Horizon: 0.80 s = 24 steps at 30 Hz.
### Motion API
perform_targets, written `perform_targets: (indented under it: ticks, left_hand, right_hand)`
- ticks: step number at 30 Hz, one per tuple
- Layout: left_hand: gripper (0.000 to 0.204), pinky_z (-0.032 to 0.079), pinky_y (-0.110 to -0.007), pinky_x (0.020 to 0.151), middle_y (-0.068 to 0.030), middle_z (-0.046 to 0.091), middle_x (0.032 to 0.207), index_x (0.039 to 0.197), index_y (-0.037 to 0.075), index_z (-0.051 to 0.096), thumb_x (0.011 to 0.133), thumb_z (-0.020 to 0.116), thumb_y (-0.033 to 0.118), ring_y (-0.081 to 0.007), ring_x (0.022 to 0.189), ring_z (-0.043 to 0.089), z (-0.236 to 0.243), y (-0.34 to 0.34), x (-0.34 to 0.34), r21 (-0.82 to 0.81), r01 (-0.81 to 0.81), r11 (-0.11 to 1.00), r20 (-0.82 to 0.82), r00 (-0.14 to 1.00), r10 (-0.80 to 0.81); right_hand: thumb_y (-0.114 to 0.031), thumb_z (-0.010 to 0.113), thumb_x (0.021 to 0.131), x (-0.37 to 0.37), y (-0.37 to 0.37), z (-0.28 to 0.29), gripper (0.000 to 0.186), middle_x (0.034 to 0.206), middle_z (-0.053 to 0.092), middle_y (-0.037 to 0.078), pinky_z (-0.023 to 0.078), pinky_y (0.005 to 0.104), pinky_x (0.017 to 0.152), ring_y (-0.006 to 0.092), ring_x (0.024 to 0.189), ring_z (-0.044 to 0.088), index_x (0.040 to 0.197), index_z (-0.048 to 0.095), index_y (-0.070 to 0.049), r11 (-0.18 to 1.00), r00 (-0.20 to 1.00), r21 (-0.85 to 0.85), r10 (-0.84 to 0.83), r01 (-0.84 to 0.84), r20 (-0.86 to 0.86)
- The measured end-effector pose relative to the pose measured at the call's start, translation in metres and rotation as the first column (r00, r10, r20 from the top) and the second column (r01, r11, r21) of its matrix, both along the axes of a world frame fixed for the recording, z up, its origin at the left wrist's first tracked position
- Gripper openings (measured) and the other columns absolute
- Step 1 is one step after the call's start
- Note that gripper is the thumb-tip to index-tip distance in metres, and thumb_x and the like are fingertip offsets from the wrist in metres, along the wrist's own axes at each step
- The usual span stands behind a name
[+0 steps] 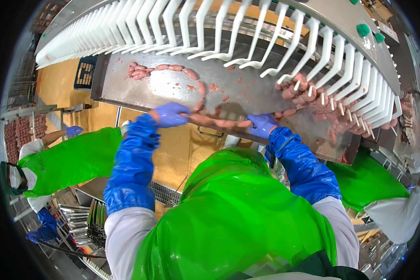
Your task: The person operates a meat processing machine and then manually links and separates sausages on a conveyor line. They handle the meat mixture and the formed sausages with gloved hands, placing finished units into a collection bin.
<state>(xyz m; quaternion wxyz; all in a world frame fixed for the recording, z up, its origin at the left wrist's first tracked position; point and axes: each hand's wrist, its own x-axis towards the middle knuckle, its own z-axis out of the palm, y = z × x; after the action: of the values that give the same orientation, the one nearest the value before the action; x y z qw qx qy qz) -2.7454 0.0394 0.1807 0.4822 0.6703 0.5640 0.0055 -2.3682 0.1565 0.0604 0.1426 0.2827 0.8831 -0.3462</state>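
A string of pink sausages (pixel 225 123) stretches between my two gloved hands along the near edge of a metal trough (pixel 121 91). My left hand (pixel 171 115) is closed round the string at its left part, slightly smeared by motion. At the right, my right hand (pixel 262 125) grips the same string between thumb and fingers. From near my left hand, more links curve over the trough to a small bunch (pixel 137 71) at the far left. A larger sausage heap (pixel 319 112) lies to the right, partly under white hooks; some links run from it toward my right hand.
A long row of white hooks (pixel 233 39) overhangs the trough's far side. Meat scraps (pixel 213 87) dot the metal. Co-workers in green aprons stand at left (pixel 74 161) and right (pixel 368 179). A dark crate (pixel 85 72) sits beyond the trough's left end; metal sticks (pixel 77 224) lie lower left.
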Motion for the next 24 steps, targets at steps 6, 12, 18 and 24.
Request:
perform_targets:
  ticks: [6, 12, 18, 24]
  left_hand:
    - [0.013, 0.045, -0.028, 0.059, -0.0013, 0.056, 0.070, 0.083, 0.003, 0.060, 0.084, 0.057, 0.015, -0.0090, 0.066, 0.053, 0.076, -0.023, -0.126, 0.077, -0.545, 0.835, -0.135, 0.824, 0.551]
    - [0.023, 0.050, -0.030, 0.069, -0.0075, 0.063, 0.084, 0.102, 0.004, 0.064, 0.084, 0.058, 0.017, -0.0150, 0.075, 0.061, 0.021, -0.023, -0.212, 0.526, -0.715, 0.461, -0.029, 0.526, 0.850]
    - [0.060, 0.037, -0.039, 0.108, -0.0133, 0.049, 0.139, 0.135, 0.010, 0.051, 0.079, 0.071, 0.022, -0.0301, 0.131, 0.044, -0.055, 0.021, -0.008, 0.493, -0.434, 0.754, 0.051, 0.880, 0.473]
    - [0.032, 0.045, -0.045, 0.089, -0.0190, 0.059, 0.106, 0.107, 0.008, 0.057, 0.082, 0.064, 0.027, -0.0399, 0.101, 0.056, -0.066, 0.020, 0.161, 0.436, -0.134, 0.890, 0.167, 0.984, 0.066]
  right_hand:
    - [-0.028, 0.058, 0.081, 0.044, 0.026, -0.007, 0.020, 0.081, 0.067, 0.013, 0.049, 0.0502, 0.072, 0.0373, 0.077, 0.064, 0.094, 0.061, -0.013, 0.952, 0.986, 0.290, -0.052, 0.097, -0.157]
    - [-0.029, 0.057, 0.081, 0.044, 0.030, 0.003, 0.019, 0.091, 0.067, 0.016, 0.050, 0.0491, 0.075, 0.0370, 0.086, 0.064, 0.090, 0.063, -0.013, 0.937, 0.968, 0.273, -0.242, 0.216, 0.065]
    - [-0.029, 0.057, 0.084, 0.006, 0.016, 0.035, 0.024, 0.093, 0.068, 0.016, 0.052, 0.0443, 0.077, 0.0362, 0.087, 0.065, 0.100, 0.065, -0.013, 0.975, 0.974, 0.028, -0.222, 0.220, 0.051]
    - [-0.025, 0.059, 0.083, -0.024, -0.015, 0.085, 0.021, 0.089, 0.067, 0.018, 0.052, 0.0412, 0.075, 0.0345, 0.084, 0.066, 0.095, 0.063, -0.008, 0.940, 0.909, -0.305, -0.254, 0.151, -0.331]
